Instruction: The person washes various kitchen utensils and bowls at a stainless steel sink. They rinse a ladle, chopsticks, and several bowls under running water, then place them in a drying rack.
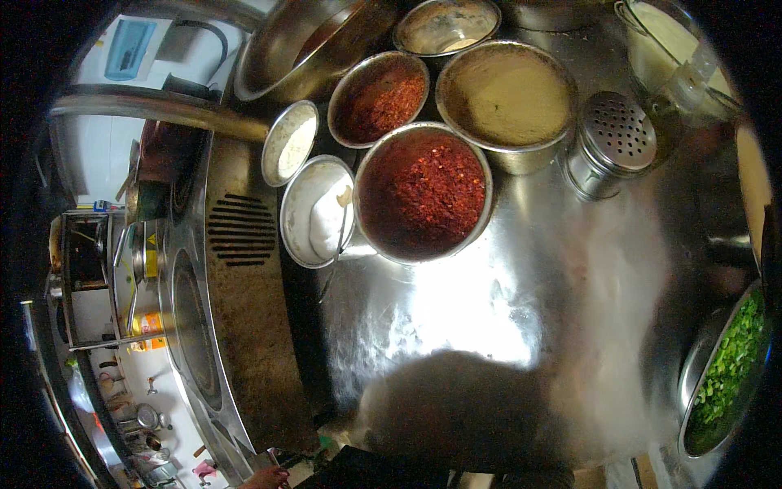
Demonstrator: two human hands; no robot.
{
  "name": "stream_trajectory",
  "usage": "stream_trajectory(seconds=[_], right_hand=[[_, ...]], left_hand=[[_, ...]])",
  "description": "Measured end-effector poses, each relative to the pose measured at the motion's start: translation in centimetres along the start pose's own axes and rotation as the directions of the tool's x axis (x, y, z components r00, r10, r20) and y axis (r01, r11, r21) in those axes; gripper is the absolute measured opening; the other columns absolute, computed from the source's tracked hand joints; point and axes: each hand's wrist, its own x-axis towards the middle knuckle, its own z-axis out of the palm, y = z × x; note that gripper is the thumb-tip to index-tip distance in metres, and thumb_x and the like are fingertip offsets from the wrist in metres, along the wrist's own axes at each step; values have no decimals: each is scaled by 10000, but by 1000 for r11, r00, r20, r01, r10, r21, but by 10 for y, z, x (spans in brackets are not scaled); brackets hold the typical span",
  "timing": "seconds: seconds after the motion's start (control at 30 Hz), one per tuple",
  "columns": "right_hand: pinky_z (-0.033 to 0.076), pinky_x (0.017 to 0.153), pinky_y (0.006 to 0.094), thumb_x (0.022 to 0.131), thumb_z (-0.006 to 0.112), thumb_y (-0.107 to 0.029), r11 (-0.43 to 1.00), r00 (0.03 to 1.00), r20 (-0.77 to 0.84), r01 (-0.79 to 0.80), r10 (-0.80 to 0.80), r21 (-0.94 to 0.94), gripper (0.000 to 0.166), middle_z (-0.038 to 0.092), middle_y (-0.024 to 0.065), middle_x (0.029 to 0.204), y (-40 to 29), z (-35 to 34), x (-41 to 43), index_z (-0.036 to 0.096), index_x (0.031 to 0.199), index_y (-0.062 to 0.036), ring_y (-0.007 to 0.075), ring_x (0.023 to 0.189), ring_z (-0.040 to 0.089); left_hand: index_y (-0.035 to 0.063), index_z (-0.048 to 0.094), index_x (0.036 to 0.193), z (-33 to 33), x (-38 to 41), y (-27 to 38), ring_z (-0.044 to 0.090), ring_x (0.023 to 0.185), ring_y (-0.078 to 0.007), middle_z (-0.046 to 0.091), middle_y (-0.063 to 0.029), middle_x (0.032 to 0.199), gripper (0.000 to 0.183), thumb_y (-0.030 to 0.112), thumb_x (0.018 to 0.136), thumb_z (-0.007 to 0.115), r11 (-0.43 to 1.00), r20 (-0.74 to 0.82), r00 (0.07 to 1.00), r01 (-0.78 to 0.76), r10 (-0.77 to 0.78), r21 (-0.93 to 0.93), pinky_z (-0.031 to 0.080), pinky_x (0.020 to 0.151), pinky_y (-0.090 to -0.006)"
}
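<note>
At the bottom edge, left of my dark clothing, part of my left hand [264, 478] shows beside the stove's front corner. A thin metal piece is near its fingers, but whether it is held cannot be told. My right hand is out of view. Before me on the steel counter [379, 312] stands a metal bowl of red chili flakes [437, 189]. Behind it are a smaller bowl of ground chili [391, 101] and a bowl of tan powder [513, 91]. To its left, a bowl of white granules [317, 214] holds a spoon, near a small bowl of pale powder [296, 143].
A shaker with a perforated lid [620, 134] stands right of the bowls. Chopped green onions [730, 360] fill a metal basin at the right edge. A tilted large pan [293, 55] and another bowl [449, 27] are behind. The stove's slotted panel [241, 232] borders the counter on the left.
</note>
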Motion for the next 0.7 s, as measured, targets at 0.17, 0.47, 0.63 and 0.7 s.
stream_trajectory(seconds=[0.17,0.47,0.63,0.7], right_hand=[[500,569,398,853,558,-282,1000,1000,14,-17,18,-26,276,621,127,704,5,0,-7,627,772,-27,246,600,597],[488,565,406,851,566,-278,948,940,154,314,-303,-48,277,606,123,684,-30,-25,-91,615,766,-19,238,586,578],[481,562,410,851,571,-276,740,669,366,666,-648,93,278,598,120,673,-100,-10,-240,608,763,-14,233,579,568],[479,561,412,850,572,-275,643,522,466,752,-714,144,279,595,119,668,-125,4,-323,605,762,-13,231,576,564]], left_hand=[[21,613,982,-14,-27,82,638,623,-198,654,-103,786,347,340,926,488,907,280,949,240,-144,-345,515,560,-313],[-9,555,1096,-6,-13,60,621,698,-157,645,-89,843,427,381,932,498,990,121,985,-117,125,-77,516,629,-309],[-17,565,1083,-7,-3,10,625,693,-176,653,-98,864,368,313,950,472,913,79,912,-396,403,-94,507,630,-321],[-20,567,1073,21,21,-52,629,694,-184,657,-98,873,367,311,944,475,871,58,903,-392,426,-295,505,650,-331]])
